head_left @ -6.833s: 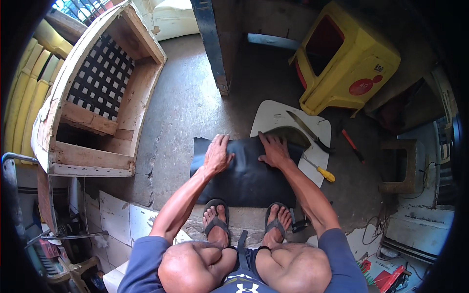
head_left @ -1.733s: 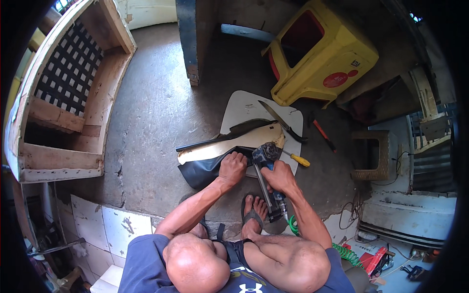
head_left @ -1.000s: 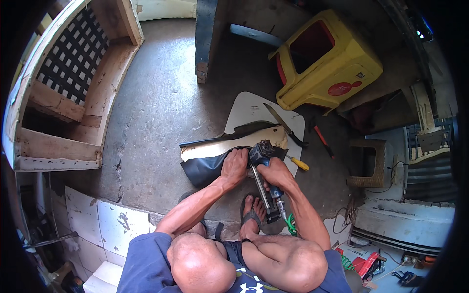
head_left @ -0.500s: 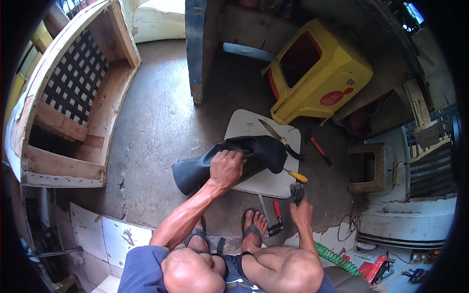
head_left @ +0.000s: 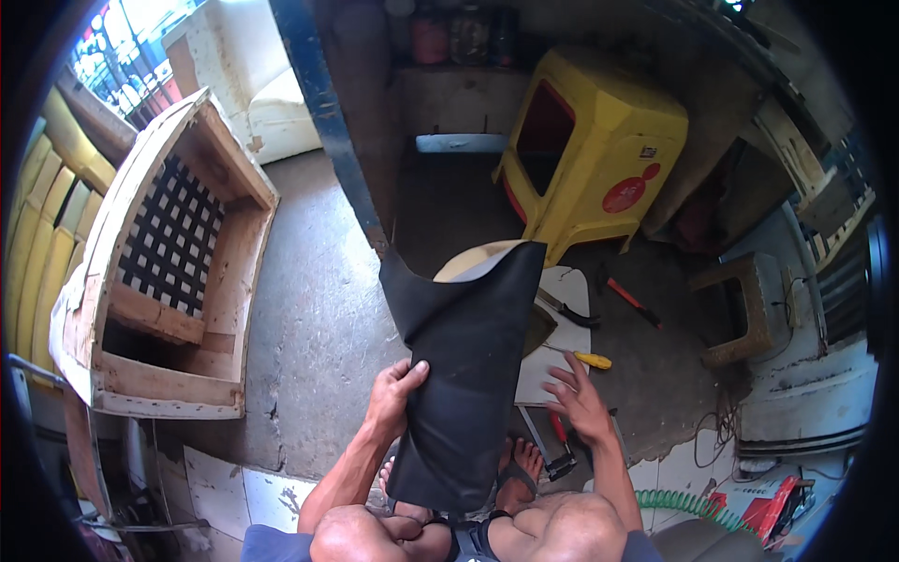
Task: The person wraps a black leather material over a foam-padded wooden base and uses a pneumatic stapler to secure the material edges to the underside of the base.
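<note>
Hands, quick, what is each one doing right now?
Left hand: closed on the edge of the black sheet, holding it up.
Right hand: open, fingers spread, holding nothing, above the pale board.

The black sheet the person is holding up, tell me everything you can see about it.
The black sheet looks like flexible leatherette: matte black face, pale tan backing showing where its top edge curls over. It hangs roughly upright, lifted off the floor, bottom edge near the feet. The left hand grips its left edge; the right hand is open beside it, apart.
</note>
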{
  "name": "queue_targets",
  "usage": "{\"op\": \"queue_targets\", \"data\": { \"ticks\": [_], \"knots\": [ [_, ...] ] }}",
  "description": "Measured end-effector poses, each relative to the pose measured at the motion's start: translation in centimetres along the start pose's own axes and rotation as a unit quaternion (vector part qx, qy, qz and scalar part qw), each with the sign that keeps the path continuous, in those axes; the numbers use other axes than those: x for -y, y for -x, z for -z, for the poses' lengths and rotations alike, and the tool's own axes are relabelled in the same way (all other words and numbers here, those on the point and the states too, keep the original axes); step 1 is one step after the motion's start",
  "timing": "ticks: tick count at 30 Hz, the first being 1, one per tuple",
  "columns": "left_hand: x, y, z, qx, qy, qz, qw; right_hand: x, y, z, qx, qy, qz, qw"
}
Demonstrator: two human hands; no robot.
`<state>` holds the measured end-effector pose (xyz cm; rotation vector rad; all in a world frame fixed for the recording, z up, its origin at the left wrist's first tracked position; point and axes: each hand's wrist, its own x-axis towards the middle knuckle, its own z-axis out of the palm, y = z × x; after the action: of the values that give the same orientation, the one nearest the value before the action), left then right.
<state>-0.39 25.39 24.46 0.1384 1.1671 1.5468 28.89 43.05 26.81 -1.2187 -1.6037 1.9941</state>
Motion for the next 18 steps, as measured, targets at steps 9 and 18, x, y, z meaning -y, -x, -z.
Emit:
{"op": "queue_targets", "data": {
  "ticks": [9,18],
  "knots": [
    [-18.4,6.9,-8.1,0.075,-0.277,-0.112,0.951,22.3,-2.2,-8.0,0.164,-0.15,0.227,0.948],
    [-13.4,16.9,-3.3,0.012,-0.543,0.039,0.839,12.7,3.7,-10.2,0.145,0.133,0.2,0.96]
  ]
}}
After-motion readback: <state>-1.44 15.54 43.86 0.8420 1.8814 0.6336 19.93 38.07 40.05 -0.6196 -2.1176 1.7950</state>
